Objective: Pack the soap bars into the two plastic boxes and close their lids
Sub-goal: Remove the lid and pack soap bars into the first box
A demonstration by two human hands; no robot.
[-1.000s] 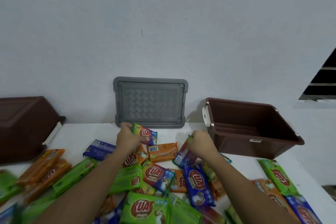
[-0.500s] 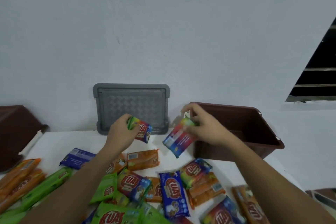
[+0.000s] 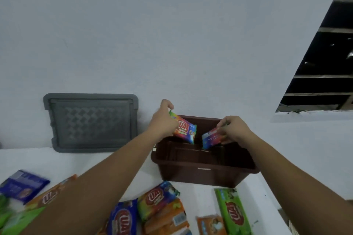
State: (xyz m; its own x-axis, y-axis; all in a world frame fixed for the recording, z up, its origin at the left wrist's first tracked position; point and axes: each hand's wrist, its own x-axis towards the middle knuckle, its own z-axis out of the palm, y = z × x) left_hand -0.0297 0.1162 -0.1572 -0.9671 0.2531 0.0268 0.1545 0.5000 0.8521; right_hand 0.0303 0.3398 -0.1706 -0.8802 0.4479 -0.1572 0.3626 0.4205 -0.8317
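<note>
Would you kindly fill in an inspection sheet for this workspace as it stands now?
Surface: white table.
Job's things: brown box, open; grey lid leaning on the wall; loose bars at the near edge.
Clutter: nothing seen.
Grips: left hand pinches a bar over the box; right hand pinches a second bar there.
Cables: nothing seen.
Surroundings: pale wall; dark window on the right.

Arms outstretched, left hand (image 3: 162,121) gripping multicolour soap bar (image 3: 186,130), right hand (image 3: 235,129) pinching blue-red bar (image 3: 211,138) (fingers curled)
</note>
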